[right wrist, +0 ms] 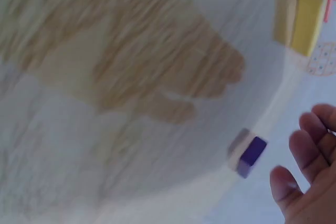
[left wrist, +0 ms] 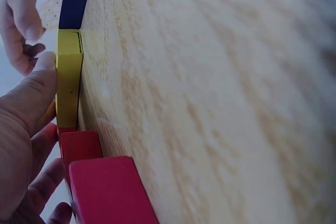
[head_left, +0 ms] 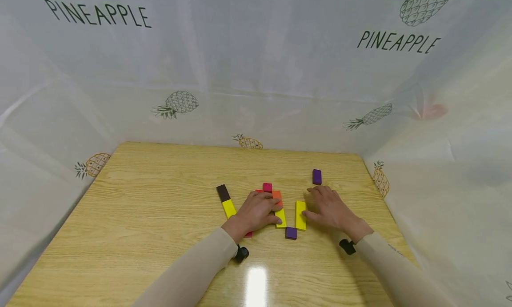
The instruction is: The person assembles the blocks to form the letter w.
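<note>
I see the left grip (head_left: 258, 211) spread flat on blocks (head_left: 280, 217) — the right grip (head_left: 330, 207) spread, thumb touching a yellow block (head_left: 301, 214) on the worktop (head_left: 140, 218).

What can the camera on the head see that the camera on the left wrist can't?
Only the head view shows both whole hands, the left hand and the right hand, plus the brown block, the far purple block and the pineapple curtain. Only the left wrist view shows the red blocks close up. Both show the wooden table and a yellow block at the left hand's fingers.
</note>
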{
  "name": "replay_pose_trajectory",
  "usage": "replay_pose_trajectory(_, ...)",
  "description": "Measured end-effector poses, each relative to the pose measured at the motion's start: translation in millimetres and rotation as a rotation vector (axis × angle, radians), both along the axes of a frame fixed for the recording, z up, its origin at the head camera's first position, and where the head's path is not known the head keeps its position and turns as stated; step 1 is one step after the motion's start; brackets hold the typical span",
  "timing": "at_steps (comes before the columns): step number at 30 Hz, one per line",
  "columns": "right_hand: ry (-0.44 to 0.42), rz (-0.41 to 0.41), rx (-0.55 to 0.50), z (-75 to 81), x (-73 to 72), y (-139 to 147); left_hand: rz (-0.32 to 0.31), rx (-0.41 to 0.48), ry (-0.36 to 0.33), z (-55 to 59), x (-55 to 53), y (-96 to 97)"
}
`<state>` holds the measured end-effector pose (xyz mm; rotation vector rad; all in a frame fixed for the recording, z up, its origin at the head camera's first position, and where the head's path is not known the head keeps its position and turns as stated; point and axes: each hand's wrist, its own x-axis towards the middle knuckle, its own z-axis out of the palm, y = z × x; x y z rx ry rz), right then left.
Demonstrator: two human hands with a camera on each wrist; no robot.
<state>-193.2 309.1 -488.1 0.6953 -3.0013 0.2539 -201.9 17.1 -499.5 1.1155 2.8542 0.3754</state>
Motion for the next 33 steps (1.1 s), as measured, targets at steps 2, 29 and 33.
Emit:
replay_pose_trajectory(2,0.039,-0.015,0.003,-2.9,-3.3,4,0.001,0.001,-0.007,0.9,0.5,-0.1)
replay_pose_trajectory(29,0.041,-0.158,0.098,-12.4,-23.8,24,0.006,0.001,-0.001,-1.6,0.7,-0.4)
replay_pose_trajectory(33,0.062,-0.153,0.106,-12.9,-18.3,21,0.007,0.006,-0.007,-1.2,1.0,-0.4)
